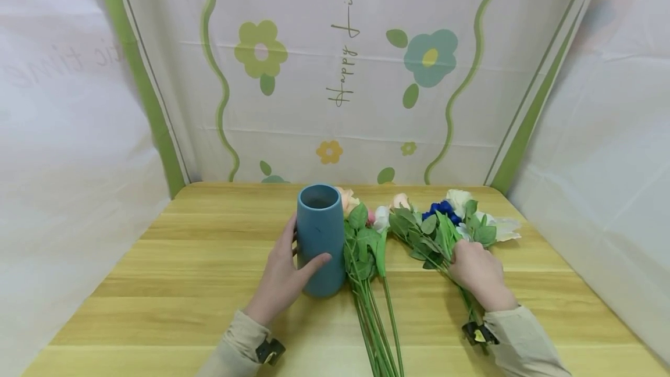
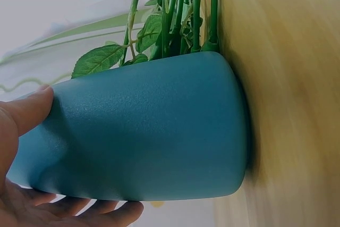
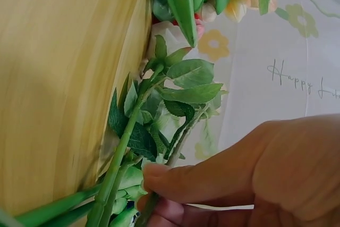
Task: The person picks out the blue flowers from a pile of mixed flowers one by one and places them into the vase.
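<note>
A blue vase (image 1: 320, 249) stands upright on the table, its mouth facing up. My left hand (image 1: 285, 275) holds it from the left side, thumb across the front and fingers round the back. In the left wrist view the thumb and fingers lie on opposite sides of the vase (image 2: 138, 131). On the right, my right hand (image 1: 476, 272) is among a loose group of artificial flowers. The right wrist view shows its thumb and fingers pinching a brownish flower stem (image 3: 179, 144) with green leaves.
Beside the vase lies a bunch of green stems (image 1: 374, 319) with peach, pink and white blooms. Further right are a blue flower (image 1: 442, 211), a white rose (image 1: 459, 199) and a peach rose (image 1: 401, 201). A printed cloth (image 1: 314, 115) hangs behind the wooden table (image 1: 209, 260).
</note>
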Available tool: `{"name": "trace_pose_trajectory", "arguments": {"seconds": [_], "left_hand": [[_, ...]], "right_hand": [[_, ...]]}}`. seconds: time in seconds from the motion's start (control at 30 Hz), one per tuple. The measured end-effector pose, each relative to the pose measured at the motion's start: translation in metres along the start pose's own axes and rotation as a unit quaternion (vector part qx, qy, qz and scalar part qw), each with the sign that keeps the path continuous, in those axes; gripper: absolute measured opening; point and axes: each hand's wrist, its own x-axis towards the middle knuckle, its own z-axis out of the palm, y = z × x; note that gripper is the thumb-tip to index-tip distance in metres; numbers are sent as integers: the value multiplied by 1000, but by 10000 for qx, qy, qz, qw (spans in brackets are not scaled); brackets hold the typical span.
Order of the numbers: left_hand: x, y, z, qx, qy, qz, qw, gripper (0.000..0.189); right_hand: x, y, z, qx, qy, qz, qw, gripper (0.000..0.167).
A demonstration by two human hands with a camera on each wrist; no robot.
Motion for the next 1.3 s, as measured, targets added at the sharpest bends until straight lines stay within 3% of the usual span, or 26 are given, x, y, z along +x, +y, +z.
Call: {"name": "trace_pose_trajectory", "arguments": {"seconds": [0.4, 1.3], "left_hand": [[-1, 0, 0, -24, -23, -85, 10000, 96], [0, -3, 1, 3, 11, -35, 10000, 97]], "right_hand": [[1, -4, 2, 99, 274, -218, 9993, 32], [1, -15, 4, 333, 516, -288, 9977, 46]]}}
